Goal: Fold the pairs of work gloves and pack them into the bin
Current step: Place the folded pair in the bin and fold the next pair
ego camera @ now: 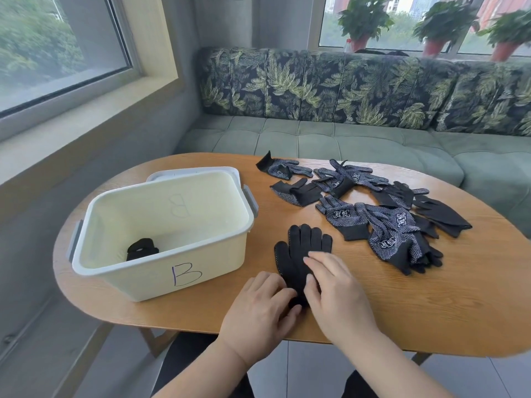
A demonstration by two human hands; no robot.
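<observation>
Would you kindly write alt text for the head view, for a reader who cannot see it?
The left hand rests at the cuff and the right hand on the palm of a black glove flat on a wooden table. A cream bin marked B, left of it, holds one folded black bundle; more gloves lie scattered to the right.

Probably a lounge: cushioned bench (330,139), potted plants (363,21).

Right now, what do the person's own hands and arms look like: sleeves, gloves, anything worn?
The left hand and right hand are bare, with no gloves, rings or wristbands visible. The left forearm and right forearm are uncovered down to the frame's lower edge. No sleeve, watch or marking shows.
</observation>
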